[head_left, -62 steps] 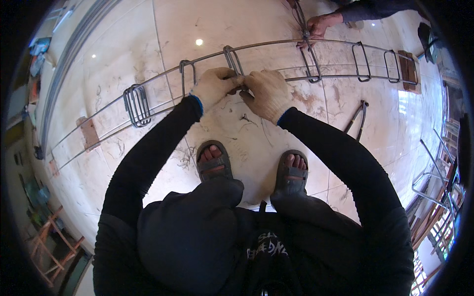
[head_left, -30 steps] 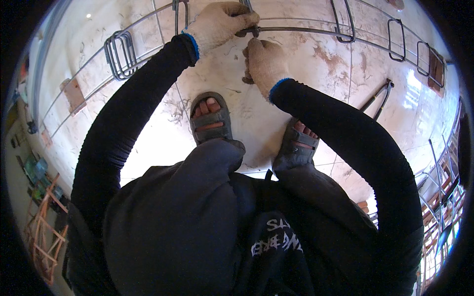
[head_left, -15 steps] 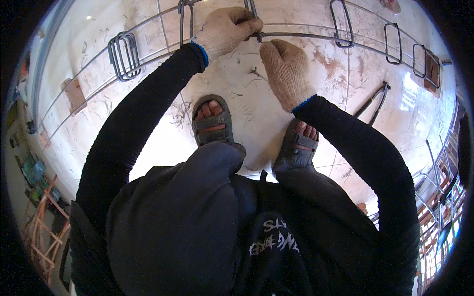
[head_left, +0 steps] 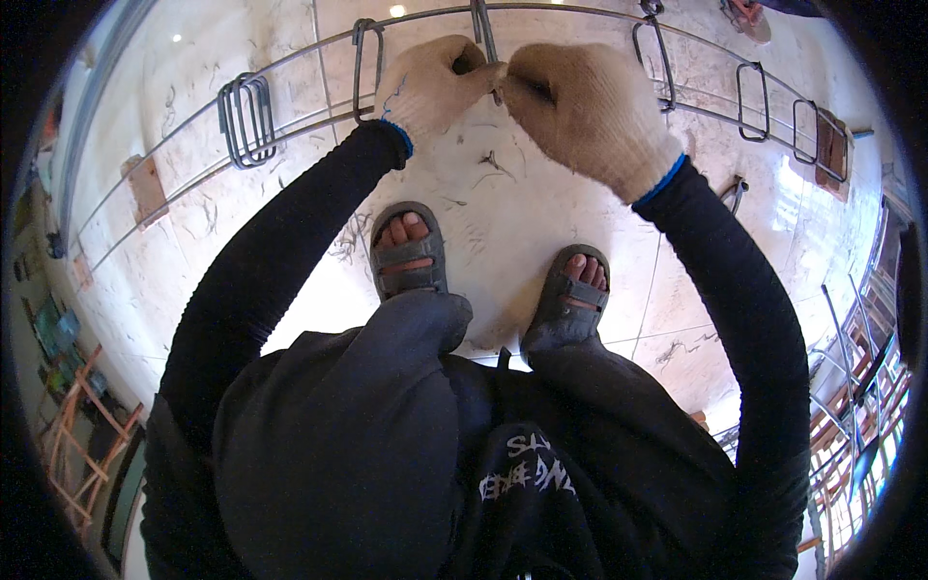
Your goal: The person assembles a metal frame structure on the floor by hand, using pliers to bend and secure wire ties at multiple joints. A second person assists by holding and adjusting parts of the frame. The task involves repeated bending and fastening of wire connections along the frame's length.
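My left hand (head_left: 432,89), in a beige knit glove, is closed with its thumb and finger pressed together against the near side of a long steel rod frame. My right hand (head_left: 592,104), gloved alike, is closed too, and its fingertips meet those of the left. Whatever they pinch is hidden by the gloves. Just beyond the fingertips a bent steel stirrup (head_left: 482,29) hangs on the long rod (head_left: 551,8). Another stirrup (head_left: 365,68) stands left of my left hand, and one more (head_left: 653,48) is right of my right hand.
Several stirrups (head_left: 246,121) hang bunched at the left; a stirrup (head_left: 753,101) hangs farther right. Brick-coloured blocks (head_left: 147,190) lie under the frame. A long-handled tool (head_left: 739,193) is partly behind my right forearm. Wire scraps (head_left: 493,164) litter the tiles. Another person's foot (head_left: 749,19) shows at far right.
My right hand has risen and come in against the left, its forearm now covering most of the long-handled tool. My left hand has stayed nearly in place, moving slightly down.
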Demonstrator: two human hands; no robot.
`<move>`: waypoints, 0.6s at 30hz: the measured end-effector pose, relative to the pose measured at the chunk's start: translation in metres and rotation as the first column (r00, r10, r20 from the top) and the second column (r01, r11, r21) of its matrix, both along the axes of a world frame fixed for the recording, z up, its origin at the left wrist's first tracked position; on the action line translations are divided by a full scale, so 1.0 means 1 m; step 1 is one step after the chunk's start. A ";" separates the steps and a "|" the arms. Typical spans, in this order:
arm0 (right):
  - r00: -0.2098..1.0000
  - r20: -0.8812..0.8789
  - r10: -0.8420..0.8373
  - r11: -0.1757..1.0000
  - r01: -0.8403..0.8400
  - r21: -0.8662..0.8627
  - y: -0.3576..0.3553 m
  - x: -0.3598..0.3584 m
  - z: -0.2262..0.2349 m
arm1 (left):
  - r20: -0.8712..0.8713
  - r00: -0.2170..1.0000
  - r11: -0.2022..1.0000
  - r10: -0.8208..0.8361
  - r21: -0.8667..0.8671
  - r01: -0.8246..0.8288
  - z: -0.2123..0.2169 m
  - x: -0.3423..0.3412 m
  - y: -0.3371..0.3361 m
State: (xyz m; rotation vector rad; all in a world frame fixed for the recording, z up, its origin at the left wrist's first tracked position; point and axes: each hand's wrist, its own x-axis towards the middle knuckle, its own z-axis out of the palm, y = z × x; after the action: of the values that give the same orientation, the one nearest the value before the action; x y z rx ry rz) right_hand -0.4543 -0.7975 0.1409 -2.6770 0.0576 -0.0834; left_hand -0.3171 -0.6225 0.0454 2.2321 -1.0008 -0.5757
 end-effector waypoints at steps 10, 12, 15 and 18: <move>0.996 -0.084 -0.028 0.977 0.045 0.209 -0.019 0.033 0.022 | -0.206 0.971 0.952 -0.121 -0.300 0.055 0.009 -0.003 0.014; 0.991 -0.113 -0.066 0.987 0.082 0.141 -0.015 0.031 0.035 | -0.278 0.956 0.960 -0.089 -0.278 0.009 0.006 -0.001 0.012; 0.861 0.488 0.142 0.980 -0.053 -0.190 -0.019 0.019 0.032 | -0.339 0.939 0.961 -0.054 -0.274 -0.044 0.007 0.000 0.012; 0.813 0.545 0.207 0.966 -0.081 -0.246 -0.001 -0.015 0.030 | -0.401 0.914 0.951 -0.056 -0.299 -0.073 0.005 0.001 0.009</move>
State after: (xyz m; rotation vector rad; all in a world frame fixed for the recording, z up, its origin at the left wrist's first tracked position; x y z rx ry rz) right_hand -0.4690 -0.7982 0.1711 -2.7352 -0.3658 -0.8809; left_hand -0.3157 -0.6132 0.0504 1.7441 -0.7994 -0.7823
